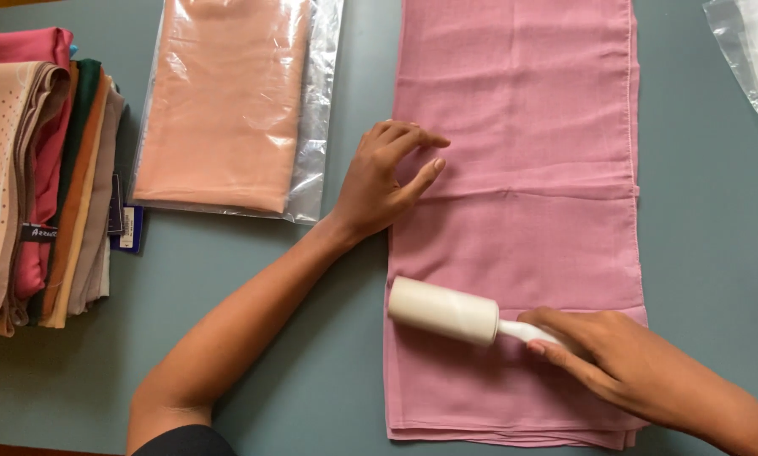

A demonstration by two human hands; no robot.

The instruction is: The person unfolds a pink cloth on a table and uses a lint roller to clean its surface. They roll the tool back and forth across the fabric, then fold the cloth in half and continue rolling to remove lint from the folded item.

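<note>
— Head view first: where is the lint roller point(443, 311)?

— Lower centre of the frame, lying on the folded pink cloth point(518, 127), its white drum near the cloth's left edge. The right hand point(615, 359) comes in from the lower right, fingers point(556, 319) clenched around the white handle.

— And the other hand?

— The left hand point(383, 179) rests on the cloth's left edge, mid-frame, fingers spread and released, pressing flat, grasping nothing.

— The cloth itself?

— A long pink strip running from the top of the frame to the bottom, right of centre, on the grey-green counter point(708, 253).

— Any packages?

— Upper centre-left, a clear plastic bag point(316, 127), rectangular, holding a folded peach cloth point(223, 101). More clear plastic point(750, 51) shows at the upper right corner; its contents I cannot tell.

— Labels?

— At the left edge a stack of folded cloths point(41, 177) in beige, red, green and brown; small dark tags point(126, 221), one blue, hang at its right side, and a black one sits lower left on the stack.
</note>
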